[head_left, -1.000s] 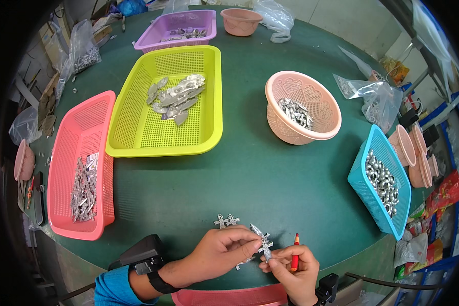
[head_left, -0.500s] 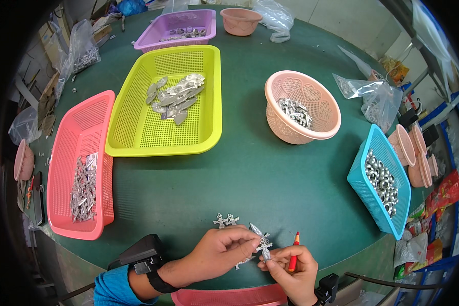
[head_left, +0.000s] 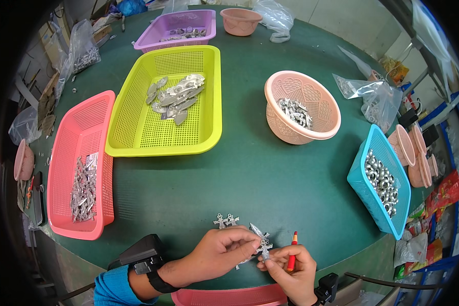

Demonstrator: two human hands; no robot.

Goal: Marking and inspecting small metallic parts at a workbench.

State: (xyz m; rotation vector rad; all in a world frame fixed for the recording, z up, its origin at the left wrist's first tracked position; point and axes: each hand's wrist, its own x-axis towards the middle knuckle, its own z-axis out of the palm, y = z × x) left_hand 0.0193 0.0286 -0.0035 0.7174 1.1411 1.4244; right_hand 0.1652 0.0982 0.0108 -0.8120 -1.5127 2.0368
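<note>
Near the counter's (head_left: 270, 173) near edge: left hand (head_left: 222, 252) and right hand (head_left: 290, 268), grips pinched on 1 silver metal piece (head_left: 262, 244). Red pencil (head_left: 292, 250) tucked in right grip. 2 small silver pieces (head_left: 225, 220) just beside.

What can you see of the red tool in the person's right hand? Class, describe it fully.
The red tool is a slim, pencil-like stick, red along its shaft with a short yellowish tip pointing up and away from the person. It looks like plastic or painted wood. It stands nearly upright, tucked between fingers of the right hand, its lower end hidden in the grip. It is over the green table, near its front edge, just right of the small silvery metal piece both hands pinch.
</note>
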